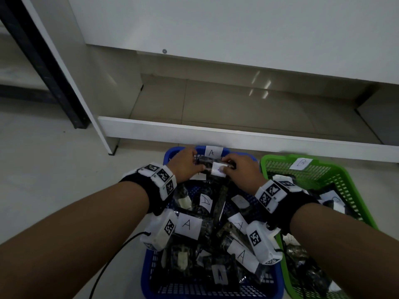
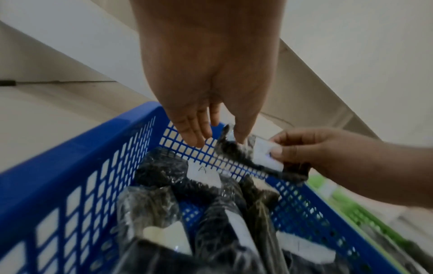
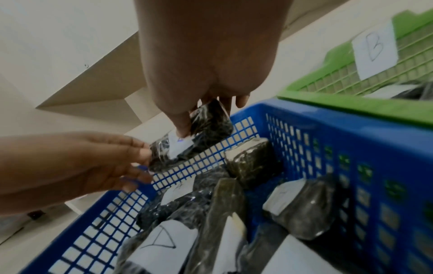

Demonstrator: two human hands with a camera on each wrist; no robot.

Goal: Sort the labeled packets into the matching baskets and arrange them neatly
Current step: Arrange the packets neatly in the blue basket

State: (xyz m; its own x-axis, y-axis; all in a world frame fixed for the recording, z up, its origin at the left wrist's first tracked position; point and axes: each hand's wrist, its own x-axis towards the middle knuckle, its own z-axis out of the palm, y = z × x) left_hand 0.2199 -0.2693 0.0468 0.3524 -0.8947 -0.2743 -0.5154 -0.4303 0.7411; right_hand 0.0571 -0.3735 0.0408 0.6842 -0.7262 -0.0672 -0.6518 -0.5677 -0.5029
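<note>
A dark packet (image 1: pixel 205 162) in clear wrap, with a white label, is held over the far end of the blue basket (image 1: pixel 146 266), just in front of the basket's "A" tag (image 1: pixel 212 152). My left hand (image 1: pixel 197 166) pinches its left end between thumb and fingers. My right hand (image 1: pixel 228 167) pinches the right end, thumb on the label. The wrist views show the same packet (image 2: pixel 236 153) (image 3: pixel 211 126) above the far wall of the basket (image 2: pixel 58 157) (image 3: pixel 328 118). Several "A" packets (image 1: pixel 187 225) lie jumbled inside. The green basket (image 1: pixel 345 175) tagged "B" (image 1: pixel 301 164) stands to the right, holding dark packets.
A white shelf unit's low front board (image 1: pixel 216 132) runs just beyond both baskets. A dark post (image 1: pixel 43 61) stands at the far left. A black cable (image 1: pixel 112 262) trails from my left wrist. Bare floor lies left of the blue basket.
</note>
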